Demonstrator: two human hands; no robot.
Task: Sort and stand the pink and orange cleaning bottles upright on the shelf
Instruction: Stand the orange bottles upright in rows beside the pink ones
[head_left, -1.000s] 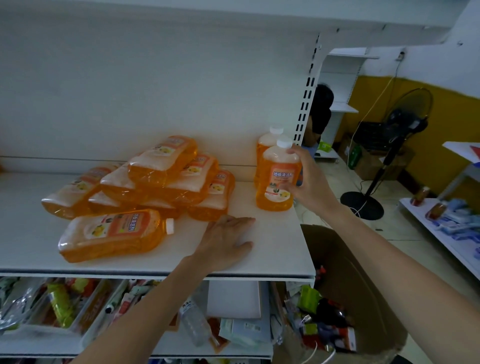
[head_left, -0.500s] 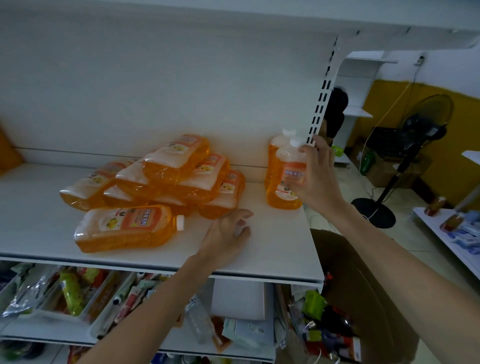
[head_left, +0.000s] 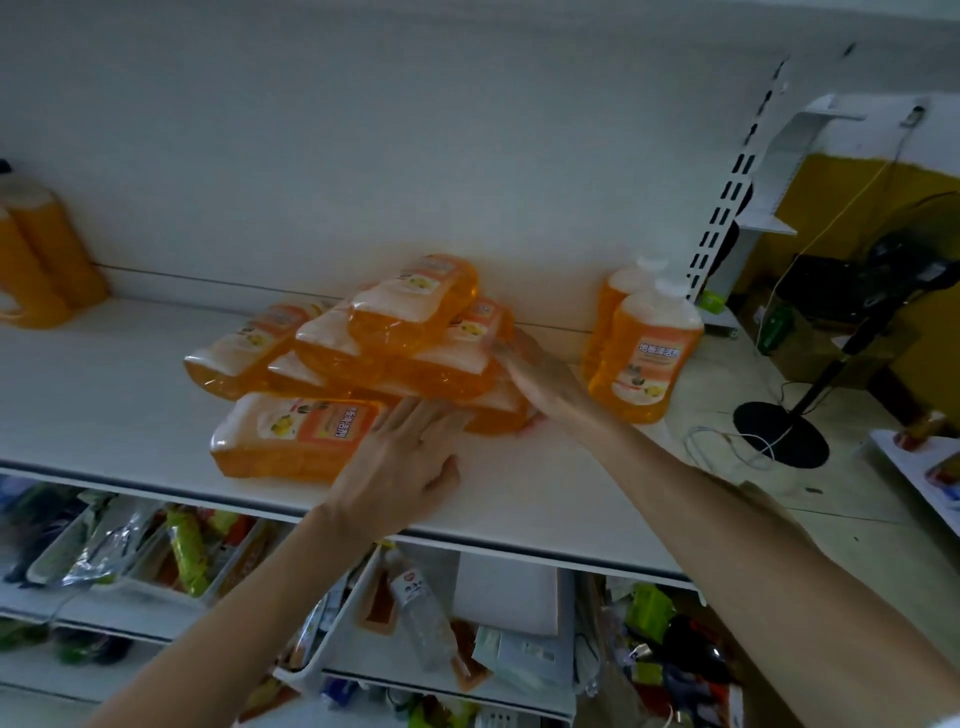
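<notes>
Two orange bottles (head_left: 644, 358) stand upright at the shelf (head_left: 545, 499) right end; the rest lie piled mid-shelf (head_left: 395, 338). Both hands go there, right hand (head_left: 540, 379) and left hand (head_left: 405, 462), fingers spread, empty.

The white shelf (head_left: 130, 395) carries a heap of orange bottles (head_left: 363, 343) lying on their sides near its middle, some stacked on others. One more flat bottle (head_left: 291, 436) lies in front of the heap, close to the front edge. At the right end two upright bottles (head_left: 644, 353) stand one behind the other. At the far left, more orange bottles (head_left: 36, 260) stand against the back panel.
</notes>
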